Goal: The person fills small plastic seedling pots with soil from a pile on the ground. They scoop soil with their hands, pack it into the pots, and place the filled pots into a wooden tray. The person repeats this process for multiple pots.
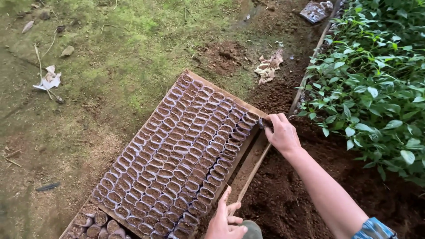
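Item one, nearest me: my left hand (226, 221), fingers loosely curled, thumb raised against the near edge of the shallow rectangular wooden tray (249, 156); whether it grips the rim or only rests there I cannot tell. A rounded grey-green object (253, 228) sits just below that hand, partly cut off.

Item two: the tray itself, plain pale board sides, set diagonally on the ground, packed tight with rows of small thin-walled translucent plastic seedling pots (177, 155), each filled with crumbly brown soil, mouths squashed to soft ovals. A second batch of the same pots (93, 223) adjoins the tray's near left end.

Item three: my right hand (281, 132), at the tray's far right corner, fingers bent and pinched on the rim beside the last pot, forearm bare, patterned blue sleeve (374, 229) at the elbow.

Item four: loose dark moist soil (283, 199) right of the tray.

Item five: bed of leafy green seedlings (376, 79) beyond that soil, edged by a wooden plank (310, 66).

Item six: mossy packed earth (124, 53) left of and beyond the tray, with a crumpled white scrap (49, 80) and dry brown leaves (268, 66).
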